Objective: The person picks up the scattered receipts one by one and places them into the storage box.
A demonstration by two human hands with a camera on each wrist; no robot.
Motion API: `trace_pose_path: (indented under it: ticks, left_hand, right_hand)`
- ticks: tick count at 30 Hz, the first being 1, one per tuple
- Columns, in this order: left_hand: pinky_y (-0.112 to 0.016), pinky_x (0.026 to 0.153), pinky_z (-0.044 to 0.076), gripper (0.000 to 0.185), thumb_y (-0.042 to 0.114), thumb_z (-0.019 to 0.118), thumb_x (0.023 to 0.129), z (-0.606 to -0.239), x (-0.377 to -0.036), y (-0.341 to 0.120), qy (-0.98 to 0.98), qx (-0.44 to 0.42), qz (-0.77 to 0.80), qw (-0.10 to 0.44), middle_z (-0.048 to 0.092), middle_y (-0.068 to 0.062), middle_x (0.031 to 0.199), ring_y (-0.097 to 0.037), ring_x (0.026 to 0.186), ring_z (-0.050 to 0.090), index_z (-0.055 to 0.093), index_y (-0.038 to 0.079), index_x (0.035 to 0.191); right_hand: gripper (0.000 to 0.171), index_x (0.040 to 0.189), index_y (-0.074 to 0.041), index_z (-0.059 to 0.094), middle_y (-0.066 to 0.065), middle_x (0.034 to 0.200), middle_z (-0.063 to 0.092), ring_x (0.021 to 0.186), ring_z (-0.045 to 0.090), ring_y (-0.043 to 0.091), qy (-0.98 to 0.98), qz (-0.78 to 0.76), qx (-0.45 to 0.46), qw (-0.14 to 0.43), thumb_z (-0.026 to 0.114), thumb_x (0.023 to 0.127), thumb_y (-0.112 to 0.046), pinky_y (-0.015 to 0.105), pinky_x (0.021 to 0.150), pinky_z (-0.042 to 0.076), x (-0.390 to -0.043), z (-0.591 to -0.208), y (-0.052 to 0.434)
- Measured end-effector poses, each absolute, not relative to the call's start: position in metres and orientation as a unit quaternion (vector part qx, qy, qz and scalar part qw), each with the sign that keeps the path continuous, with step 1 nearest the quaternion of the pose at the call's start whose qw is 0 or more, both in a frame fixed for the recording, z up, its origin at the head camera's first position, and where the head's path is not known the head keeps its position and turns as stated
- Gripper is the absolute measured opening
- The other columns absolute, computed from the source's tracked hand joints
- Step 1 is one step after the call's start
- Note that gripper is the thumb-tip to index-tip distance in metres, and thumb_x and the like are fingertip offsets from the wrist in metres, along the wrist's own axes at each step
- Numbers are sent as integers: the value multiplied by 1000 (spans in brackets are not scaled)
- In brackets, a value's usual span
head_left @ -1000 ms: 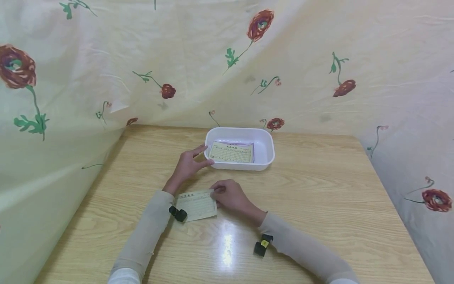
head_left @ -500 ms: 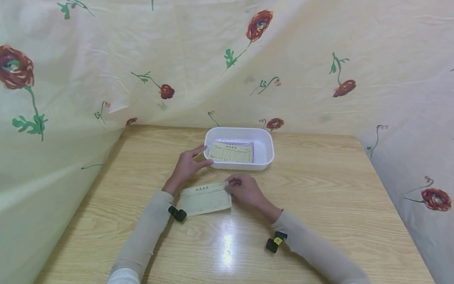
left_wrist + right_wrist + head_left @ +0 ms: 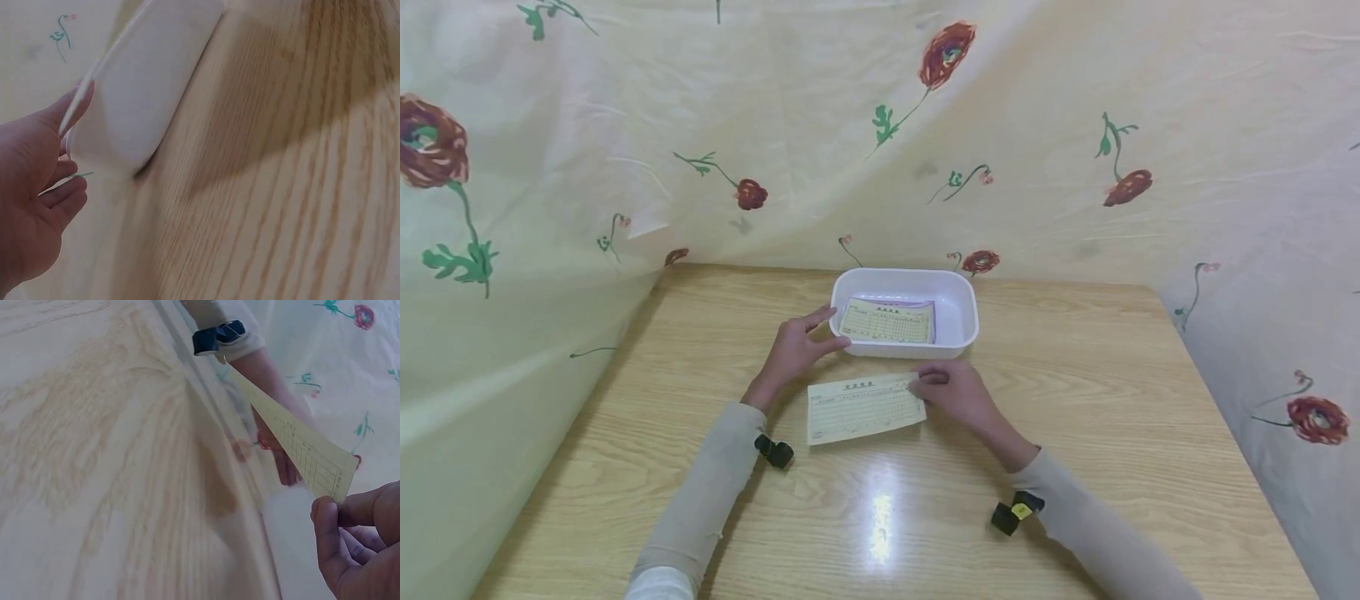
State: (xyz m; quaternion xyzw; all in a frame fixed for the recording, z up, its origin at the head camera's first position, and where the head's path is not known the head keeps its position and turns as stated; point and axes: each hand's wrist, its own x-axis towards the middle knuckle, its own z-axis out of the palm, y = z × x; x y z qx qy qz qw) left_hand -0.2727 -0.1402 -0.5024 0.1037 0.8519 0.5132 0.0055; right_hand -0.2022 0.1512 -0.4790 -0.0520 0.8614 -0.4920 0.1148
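Observation:
A pale yellow printed paper slip [image 3: 861, 414] with ruled rows is raised in front of the white plastic box [image 3: 957, 318]. My right hand [image 3: 957, 392] pinches it at its right end between thumb and fingers; the right wrist view shows the slip [image 3: 306, 450] stretching away from the fingertips. At the box's left end, my left hand [image 3: 793, 346] grips the rim. In the left wrist view the thumb lies over the edge, with other fingers curled below along the outer wall [image 3: 140, 94]. Inside the box lies a similar slip [image 3: 886, 323] over purple-edged paper.
The box stands near the back of a wood-grain table [image 3: 1075, 383]. A flowered cloth [image 3: 820, 125] hangs behind and along both sides. Each forearm wears a small black strapped device, such as the left one [image 3: 773, 452].
My right hand has moved right and slightly toward the box, carrying the slip out from beside the left forearm. The left hand has stayed on the box's rim.

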Motion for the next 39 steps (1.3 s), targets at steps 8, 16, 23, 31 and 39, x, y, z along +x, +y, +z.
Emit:
trace_pose_path:
  ticks: [8,16,23,31,39]
  left_hand:
    - [-50,118,37,77,43,85,82,-503,-274,-140,852,102,513,7,45,-9,157,-35,145,41,56,11,145]
    - [-51,119,36,77,42,85,83,-505,-275,-142,851,110,514,2,45,-10,157,-34,146,40,55,10,146]
    - [-43,102,54,66,26,85,86,-504,-274,-140,853,102,512,-1,46,-11,156,-37,145,42,58,11,144]
    - [-21,55,49,54,14,77,92,-504,-274,-140,857,101,505,1,46,-11,155,-42,141,45,59,9,142]
    - [-51,114,43,55,20,80,91,-505,-275,-141,855,117,506,-12,49,-13,152,-37,141,46,60,5,140]
  right_hand:
    - [29,117,2,70,19,109,75,101,74,29,849,-514,-55,107,75,93,-14,33,79,64,-201,-463,169]
    - [25,113,7,69,21,105,75,93,75,24,828,-550,-65,92,73,94,-9,35,77,64,-205,-448,176]
    - [26,116,9,68,22,102,74,86,75,21,816,-570,-63,73,72,94,-5,32,74,64,-215,-438,176]
    - [25,115,10,68,24,104,73,82,74,17,815,-574,-61,53,71,95,-5,35,74,65,-229,-428,179]
    - [28,117,12,65,27,106,69,79,71,10,810,-583,-52,35,71,96,-5,32,75,64,-250,-421,184]
